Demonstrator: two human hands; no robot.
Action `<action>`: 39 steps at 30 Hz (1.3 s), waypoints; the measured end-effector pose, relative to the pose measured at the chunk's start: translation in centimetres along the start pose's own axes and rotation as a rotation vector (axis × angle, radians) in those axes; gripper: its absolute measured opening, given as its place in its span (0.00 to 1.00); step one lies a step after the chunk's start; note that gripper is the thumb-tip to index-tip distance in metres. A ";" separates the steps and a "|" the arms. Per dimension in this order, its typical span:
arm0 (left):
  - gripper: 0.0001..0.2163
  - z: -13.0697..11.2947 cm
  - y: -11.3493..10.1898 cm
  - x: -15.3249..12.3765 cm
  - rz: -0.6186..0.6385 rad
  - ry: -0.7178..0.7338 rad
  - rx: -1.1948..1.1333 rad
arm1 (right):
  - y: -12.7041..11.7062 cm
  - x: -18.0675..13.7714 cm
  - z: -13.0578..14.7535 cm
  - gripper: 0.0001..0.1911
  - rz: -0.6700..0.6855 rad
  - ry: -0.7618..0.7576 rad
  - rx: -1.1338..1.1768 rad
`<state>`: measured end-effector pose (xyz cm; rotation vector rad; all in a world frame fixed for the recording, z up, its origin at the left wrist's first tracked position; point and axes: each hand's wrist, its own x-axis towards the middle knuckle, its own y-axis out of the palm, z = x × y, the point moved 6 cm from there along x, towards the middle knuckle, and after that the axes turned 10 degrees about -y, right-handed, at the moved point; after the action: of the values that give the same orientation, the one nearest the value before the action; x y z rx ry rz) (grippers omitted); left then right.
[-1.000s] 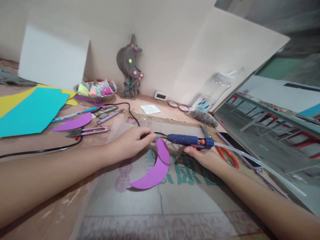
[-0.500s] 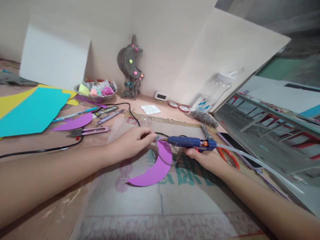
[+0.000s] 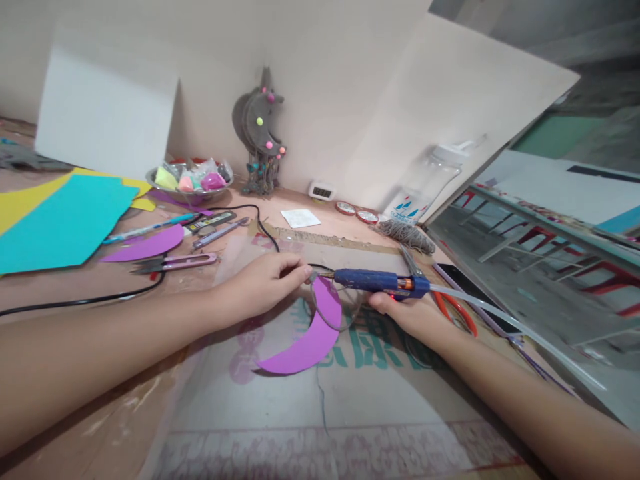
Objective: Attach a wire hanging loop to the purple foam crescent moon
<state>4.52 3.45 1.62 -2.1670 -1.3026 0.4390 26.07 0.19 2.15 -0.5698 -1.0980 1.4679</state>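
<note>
My left hand is closed in a pinch at the upper tip of a purple paper crescent. A thin grey cord loops from those fingertips across the crescent; exactly how it lies under the fingers is hidden. My right hand grips a blue hot glue gun from below, its handle mostly hidden. The gun's metal nozzle points left and meets the crescent's tip beside my left fingertips. A clear glue stick sticks out of the gun's back end.
Thread snips, a purple paper scrap and a cutter lie left. Behind stand a bowl of coloured clay packs, a grey moon ornament and a bottle. Orange-handled pliers and a phone lie right.
The glue gun has shifted slightly left, its nozzle closer to my left fingertips. My left hand has kept its pinch, and the crescent has barely moved.
</note>
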 end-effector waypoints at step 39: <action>0.14 0.5 0.4 0.2 0.037 -0.008 -0.176 | -3.2 9.2 0.5 0.21 -0.043 -0.021 0.132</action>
<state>4.63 3.58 0.97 -2.3396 -1.3520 0.3595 25.13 8.39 7.24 -0.4366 -1.0144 1.4997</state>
